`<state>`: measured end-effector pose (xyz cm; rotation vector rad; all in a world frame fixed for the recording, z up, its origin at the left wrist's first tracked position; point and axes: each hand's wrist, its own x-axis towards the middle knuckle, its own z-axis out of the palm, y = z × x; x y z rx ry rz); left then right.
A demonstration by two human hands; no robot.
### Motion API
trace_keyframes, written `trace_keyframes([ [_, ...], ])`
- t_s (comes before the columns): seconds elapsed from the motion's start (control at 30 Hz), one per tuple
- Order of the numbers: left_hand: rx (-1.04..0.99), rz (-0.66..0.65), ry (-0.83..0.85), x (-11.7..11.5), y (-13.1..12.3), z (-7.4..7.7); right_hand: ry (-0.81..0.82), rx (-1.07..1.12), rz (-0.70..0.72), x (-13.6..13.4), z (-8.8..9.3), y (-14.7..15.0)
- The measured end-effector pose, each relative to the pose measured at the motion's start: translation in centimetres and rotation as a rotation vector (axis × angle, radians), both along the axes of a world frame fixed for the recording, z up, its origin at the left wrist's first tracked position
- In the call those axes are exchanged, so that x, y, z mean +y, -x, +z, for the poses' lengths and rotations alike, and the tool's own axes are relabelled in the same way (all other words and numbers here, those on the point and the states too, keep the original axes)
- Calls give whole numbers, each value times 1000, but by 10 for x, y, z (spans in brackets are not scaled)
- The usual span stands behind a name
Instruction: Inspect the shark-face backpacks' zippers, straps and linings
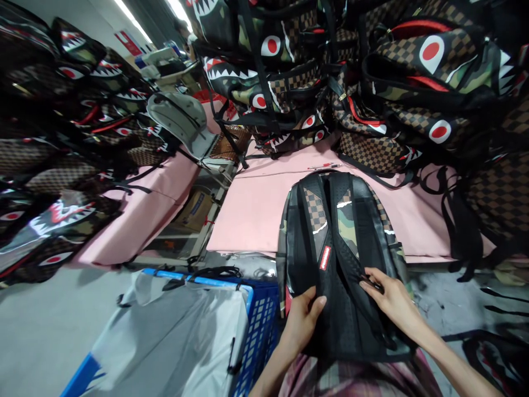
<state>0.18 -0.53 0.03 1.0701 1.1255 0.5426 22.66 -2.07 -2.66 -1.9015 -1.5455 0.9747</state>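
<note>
Room: an indoor work area with a grey floor (41, 331) and strip lights (132, 19) on the ceiling.

Surface: a desk (264, 209) covered in pink sheet fills the centre of the view. A second pink-covered desk (152, 215) stands to the left, across a narrow gap. A cardboard box (196, 207) sits low in that gap.

Stock: piled backpacks (413, 82) cover the far and right parts of the desk. They show brown check, camouflage, white shark teeth and red-and-white eyes. A further heap (82, 110) of the same kind covers the left desk.

Near left: a blue crate (256, 325) stands on the floor, with a pale plastic bag (173, 336) lying over it.

Item in hand: one backpack (347, 325) lies back panel up. Its upper end rests on the near edge of the desk and its lower end reaches the person's lap. The back panel is black. The sides are camouflage.

- The left strap (316, 220) is black with a brown check insert.
- The right strap (347, 231) is black with a camouflage insert.
- A small red label (325, 257) sits between the straps.

Hands: the left hand (303, 317) grips the lower part of the backpack, thumb on top of the panel. The right hand (392, 300) is closed on the lower run of the right strap, fingertips pinching it.

A red pen (324, 166) lies on the desk beyond the backpack.
</note>
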Motion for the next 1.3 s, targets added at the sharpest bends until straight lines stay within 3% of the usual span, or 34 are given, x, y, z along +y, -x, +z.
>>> trace_keyframes([
  [0.4,10,36,-21,-2,-3,-1,-6,-7,-17,1,4,1],
  [0.53,126,10,-47,3,12,-1,-11,69,-64,1,10,3],
  [0.7,350,177,-189,31,38,7,-61,150,-119,1,22,-8],
  [0.8,428,233,-238,36,32,12,-56,195,-182,-1,18,-20],
  [0.87,441,206,-264,31,16,13,-39,227,-226,-1,10,-27],
  [1.0,379,-12,-381,24,-19,15,-10,280,-306,6,-6,-31],
  [1.07,430,-41,-450,23,-29,17,4,301,-332,9,-10,-29],
  [1.2,428,-39,-464,20,-25,17,11,323,-377,11,-13,-24],
  [1.3,393,-22,-484,34,-7,6,10,317,-412,10,-14,-22],
])
